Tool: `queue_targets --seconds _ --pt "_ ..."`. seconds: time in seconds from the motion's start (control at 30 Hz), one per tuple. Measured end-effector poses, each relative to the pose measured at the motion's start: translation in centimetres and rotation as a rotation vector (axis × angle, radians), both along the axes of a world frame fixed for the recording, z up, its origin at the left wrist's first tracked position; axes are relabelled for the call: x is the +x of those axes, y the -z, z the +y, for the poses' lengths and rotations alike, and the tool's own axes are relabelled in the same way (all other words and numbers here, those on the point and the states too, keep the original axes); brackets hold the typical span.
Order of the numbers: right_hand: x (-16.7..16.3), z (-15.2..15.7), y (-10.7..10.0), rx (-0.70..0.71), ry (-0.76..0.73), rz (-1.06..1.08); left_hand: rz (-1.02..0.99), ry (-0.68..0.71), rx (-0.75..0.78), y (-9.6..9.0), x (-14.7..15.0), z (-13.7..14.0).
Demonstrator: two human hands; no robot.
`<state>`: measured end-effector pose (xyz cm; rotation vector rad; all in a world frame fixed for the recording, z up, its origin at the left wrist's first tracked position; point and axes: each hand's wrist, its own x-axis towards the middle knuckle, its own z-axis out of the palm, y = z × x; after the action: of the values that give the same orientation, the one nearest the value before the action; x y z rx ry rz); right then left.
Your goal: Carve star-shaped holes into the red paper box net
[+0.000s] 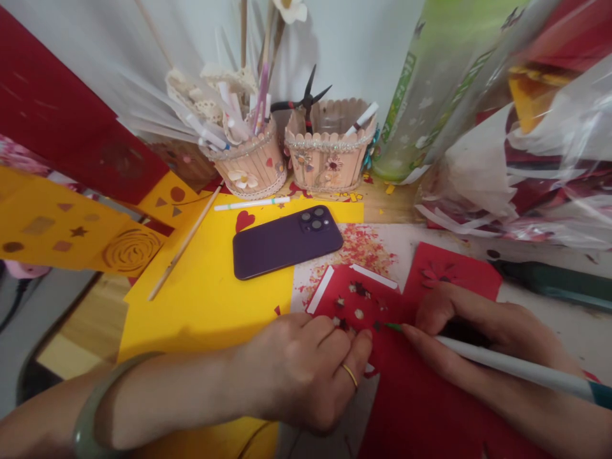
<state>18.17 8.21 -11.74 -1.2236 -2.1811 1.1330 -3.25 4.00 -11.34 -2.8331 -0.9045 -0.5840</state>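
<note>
My left hand (310, 366) is closed, its curled fingers pressing on a red paper piece (347, 290) with star and round cut-outs and white strips along two edges. Between the fingertips of my right hand (482, 350) is a white pen (502, 362) with a green tip and a dark teal end. The tip points at the cut-outs, close to the left fingertips; whether it touches the paper I cannot tell. Under the right hand spreads a larger red sheet (430, 405). Beyond it lies a red card (454, 271) with a cut flower.
A purple phone (287, 242) lies on yellow paper (205, 287), near a thin wooden stick (186, 239). Behind stand two wooden-slat containers (255, 162) with pens and pliers (308, 99). A dark green tool (559, 280) and a plastic bag of paper scraps (526, 166) are at right.
</note>
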Motion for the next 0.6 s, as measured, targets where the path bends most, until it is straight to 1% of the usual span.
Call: queue_targets --seconds 0.17,0.33,0.6 --pt "-0.21 -0.42 0.00 -0.029 0.062 -0.015 -0.007 0.007 -0.003 0.06 0.06 0.04" --pt "0.05 -0.19 0.09 0.016 -0.018 -0.018 -0.004 -0.002 0.005 -0.03 0.05 0.06" --pt "0.21 -0.09 0.11 0.046 0.009 -0.016 -0.009 0.007 -0.008 0.09 -0.04 -0.06"
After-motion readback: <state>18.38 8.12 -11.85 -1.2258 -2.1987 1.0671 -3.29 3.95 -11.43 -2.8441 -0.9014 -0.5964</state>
